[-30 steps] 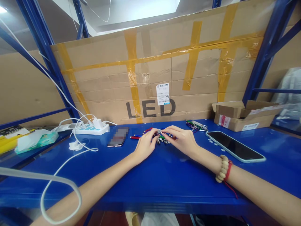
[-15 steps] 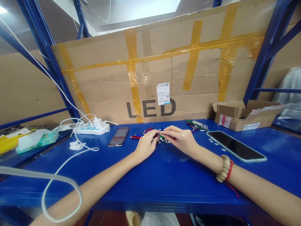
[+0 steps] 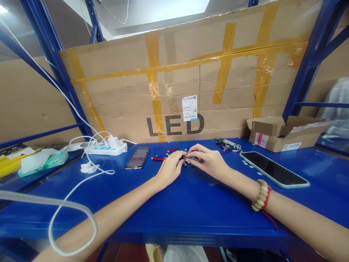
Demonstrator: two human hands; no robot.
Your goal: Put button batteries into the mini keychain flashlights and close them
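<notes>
On the blue tabletop (image 3: 191,203) our left hand (image 3: 169,169) and right hand (image 3: 211,162) met, the fingers of both pinched shut on a small green tube (image 3: 191,158) amid scattered coloured tubes (image 3: 167,154). Right of the fingers lay a phone (image 3: 274,169). Beyond it stood an open cardboard box (image 3: 283,138), its contents hidden. Since a second earlier our hands had drawn closer together, covering most of the silver bits (image 3: 185,164).

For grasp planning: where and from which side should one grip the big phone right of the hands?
Probably its two long edges near the middle, from above: the phone lies flat, screen up, on the blue table, leaving only thin sides to pinch.
</notes>
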